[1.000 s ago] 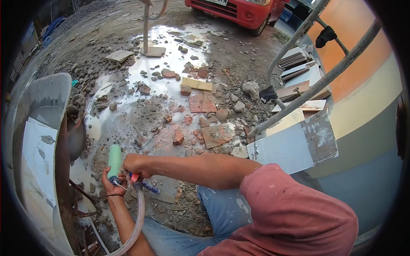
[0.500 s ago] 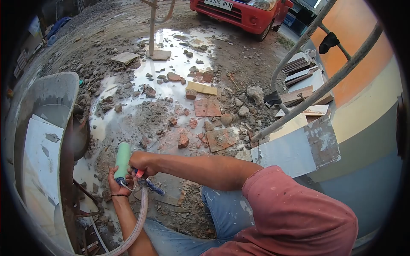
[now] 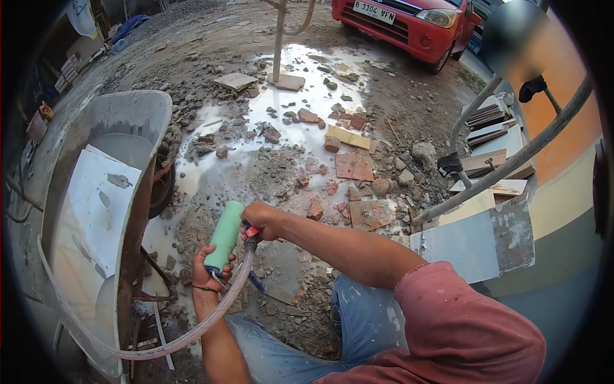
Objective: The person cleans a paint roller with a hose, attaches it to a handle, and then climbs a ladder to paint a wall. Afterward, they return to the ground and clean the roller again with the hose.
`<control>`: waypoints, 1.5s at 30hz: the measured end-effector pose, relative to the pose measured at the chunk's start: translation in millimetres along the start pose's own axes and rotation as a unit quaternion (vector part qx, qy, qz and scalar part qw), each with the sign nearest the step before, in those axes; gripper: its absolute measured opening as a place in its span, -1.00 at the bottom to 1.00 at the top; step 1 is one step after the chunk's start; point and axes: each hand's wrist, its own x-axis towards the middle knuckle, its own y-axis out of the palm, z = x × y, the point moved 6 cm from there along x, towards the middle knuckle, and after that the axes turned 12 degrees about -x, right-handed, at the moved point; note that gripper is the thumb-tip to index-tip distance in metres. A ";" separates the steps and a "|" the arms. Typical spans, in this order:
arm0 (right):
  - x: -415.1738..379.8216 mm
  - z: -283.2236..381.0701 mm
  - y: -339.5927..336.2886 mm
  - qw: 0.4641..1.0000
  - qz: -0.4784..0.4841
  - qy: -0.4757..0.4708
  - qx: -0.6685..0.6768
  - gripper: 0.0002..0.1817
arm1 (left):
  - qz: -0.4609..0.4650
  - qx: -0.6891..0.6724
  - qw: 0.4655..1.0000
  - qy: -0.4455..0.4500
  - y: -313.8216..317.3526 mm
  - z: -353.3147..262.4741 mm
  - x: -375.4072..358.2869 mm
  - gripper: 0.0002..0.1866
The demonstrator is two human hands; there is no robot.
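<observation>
A green paint roller (image 3: 226, 235) rests in my left hand (image 3: 209, 270), its fingers wrapped round the lower end. My right hand (image 3: 261, 221), closed round the red-ended nozzle (image 3: 252, 231) of a clear hose, is beside the roller's upper part. From the nozzle the hose (image 3: 220, 310) curves down and left, across my left forearm and over the wheelbarrow's edge. The roller's blue handle (image 3: 256, 280) shows below the hose. Whether water leaves the nozzle cannot be made out.
On the left stands a wheelbarrow (image 3: 165, 105) holding a white board (image 3: 96, 198) and cloudy water. Rubble and broken tiles (image 3: 354, 165) lie on wet ground ahead. Metal scaffold poles (image 3: 511, 160), boards (image 3: 451, 253) and a painted wall (image 3: 563, 192) are at right; a red car (image 3: 416, 32) is beyond.
The view has shifted, so the surroundings appear farther right and more of the wheelbarrow shows. The roller is tilted more to the right, and my right hand is at its upper end.
</observation>
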 end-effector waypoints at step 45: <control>-52.8 -44.4 27.1 0.995 0.025 0.017 -0.099 -0.72 | -0.093 0.040 0.987 0.125 12.6 30.7 13.6 -0.64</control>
